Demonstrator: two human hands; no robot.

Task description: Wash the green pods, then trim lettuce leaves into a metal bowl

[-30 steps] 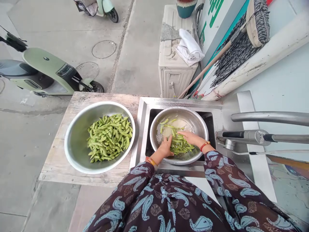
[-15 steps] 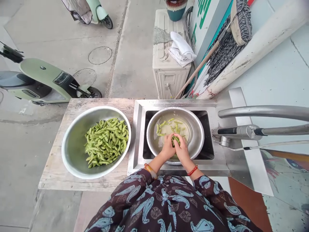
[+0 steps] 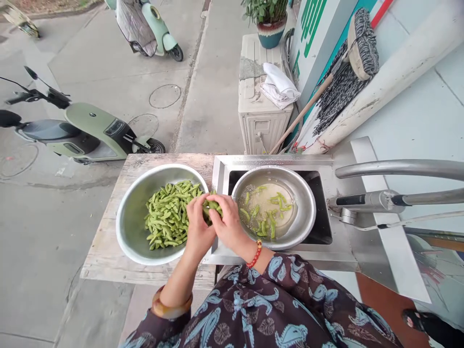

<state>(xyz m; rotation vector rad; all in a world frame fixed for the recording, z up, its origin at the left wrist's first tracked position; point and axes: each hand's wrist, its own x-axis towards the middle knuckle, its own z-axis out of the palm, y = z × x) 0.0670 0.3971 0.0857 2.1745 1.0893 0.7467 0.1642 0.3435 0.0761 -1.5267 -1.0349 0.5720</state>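
My left hand (image 3: pixel 198 224) and my right hand (image 3: pixel 229 223) are cupped together around a bunch of green soybean pods (image 3: pixel 213 207). Both are closed on the pods, over the right rim of a large metal basin (image 3: pixel 132 212). A heap of soybean pods (image 3: pixel 168 212) lies in that basin, mostly on its right side. To the right, a second metal basin (image 3: pixel 308 212) holds cloudy water with several loose soybean pods (image 3: pixel 266 224) in it. My fingers hide part of the pods they hold.
The water basin sits in a steel sink (image 3: pixel 221 186), with a faucet (image 3: pixel 362 202) at its right. A wooden table (image 3: pixel 105 241) carries the pod-filled basin. Beyond stand a scooter (image 3: pixel 83 130), an outdoor unit with a white cloth (image 3: pixel 279 84), and a mop (image 3: pixel 337 87).
Both hands have lifted a bunch of pods out of the water basin and moved left to the other basin's rim. The view has shifted slightly left and up.
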